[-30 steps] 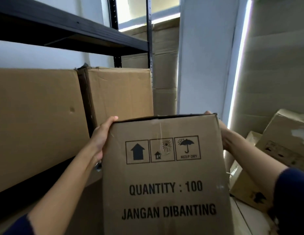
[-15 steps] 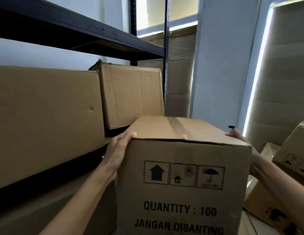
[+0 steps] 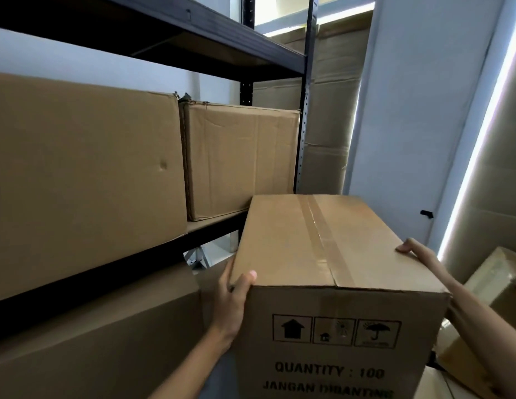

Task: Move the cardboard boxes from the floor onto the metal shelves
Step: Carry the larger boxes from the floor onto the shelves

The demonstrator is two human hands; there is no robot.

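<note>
A taped cardboard box (image 3: pixel 314 249) printed "QUANTITY : 100" is held in the air between both hands, its top face showing. My left hand (image 3: pixel 232 300) grips its left side, thumb over the top edge. My right hand (image 3: pixel 418 256) presses its right side, fingers on the top corner. The box hangs just right of the black metal shelf (image 3: pixel 213 228), near the shelf's front post (image 3: pixel 304 110). Two boxes stand on that middle shelf: a large box (image 3: pixel 78 180) at the left and a smaller box (image 3: pixel 239 159) beside it.
An upper shelf board (image 3: pixel 153 33) runs overhead. Another big box (image 3: pixel 101 335) fills the level below. More cardboard (image 3: pixel 331 110) stands behind the post. A white wall panel (image 3: pixel 418 110) rises ahead, and further boxes (image 3: pixel 498 289) lie at the lower right.
The held box has tipped from showing only its front face to level, with its taped top now visible, and sits lower in view. The view has shifted closer to the shelf.
</note>
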